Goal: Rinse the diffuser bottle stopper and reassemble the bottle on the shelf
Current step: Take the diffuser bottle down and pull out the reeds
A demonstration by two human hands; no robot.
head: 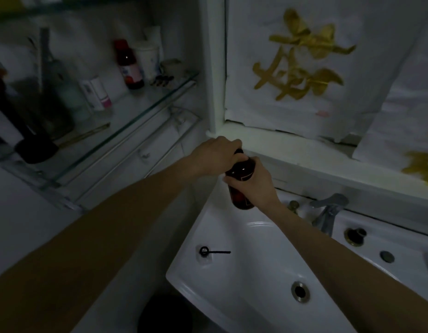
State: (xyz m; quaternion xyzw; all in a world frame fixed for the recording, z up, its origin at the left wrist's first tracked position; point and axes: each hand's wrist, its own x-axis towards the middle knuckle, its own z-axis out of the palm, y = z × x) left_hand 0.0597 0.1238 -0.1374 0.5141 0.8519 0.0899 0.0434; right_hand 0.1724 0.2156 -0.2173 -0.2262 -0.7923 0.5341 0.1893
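A white sink (232,296) lies nearest, its tap (328,212) at the back right. Above its far rim the right hand (253,186) grips a dark bottle (240,179), fingers curled round its body. The left hand (215,155) covers the bottle's top, fingers closed over it; the stopper itself is hidden. Farther left, a glass shelf (126,131) carries bottles and a cup.

Single head-worn view, forward and down, close over the sink (232,296).
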